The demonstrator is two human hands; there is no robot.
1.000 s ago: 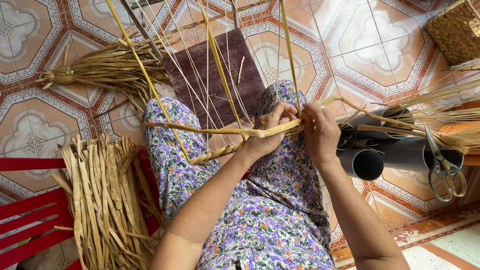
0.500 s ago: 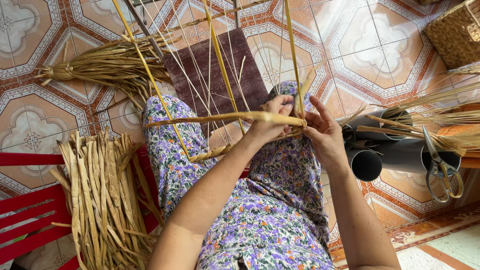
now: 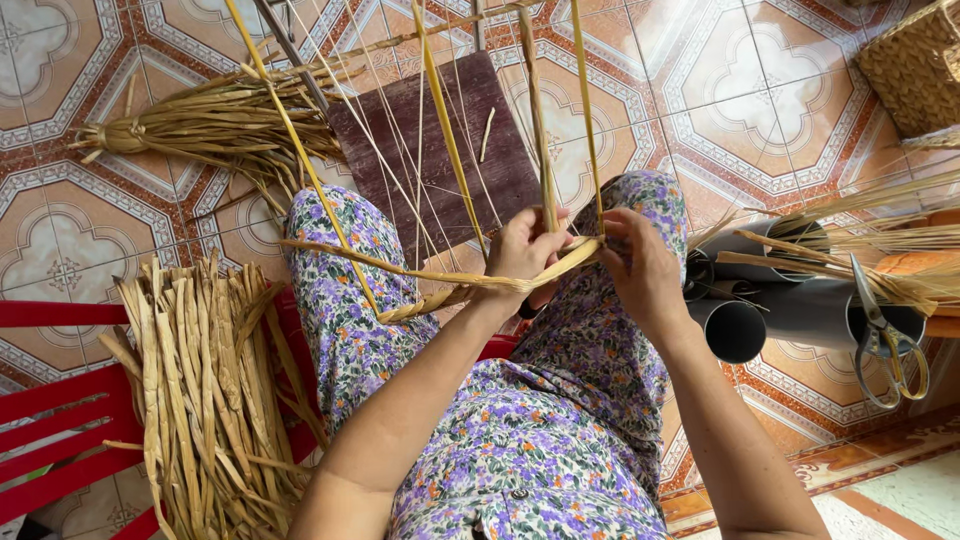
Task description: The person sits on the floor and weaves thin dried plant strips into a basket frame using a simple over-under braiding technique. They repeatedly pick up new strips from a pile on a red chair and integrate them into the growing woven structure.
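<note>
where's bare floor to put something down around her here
Bare tile floor lies between the dark mat and the woven basket, and at far left above the red bench. Crowded: dried strips on the bench, grey tubes with scissors.

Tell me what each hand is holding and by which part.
Both hands pinch one flat dried reed strip near its right end. The left hand grips it where it crosses the upright strands; the right hand holds the end itself.

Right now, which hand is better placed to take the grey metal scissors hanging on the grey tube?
The right hand, probably. The scissors hang on the person's right, beyond that hand, while the left hand pinches the flat dried straw strip farther away.
</note>
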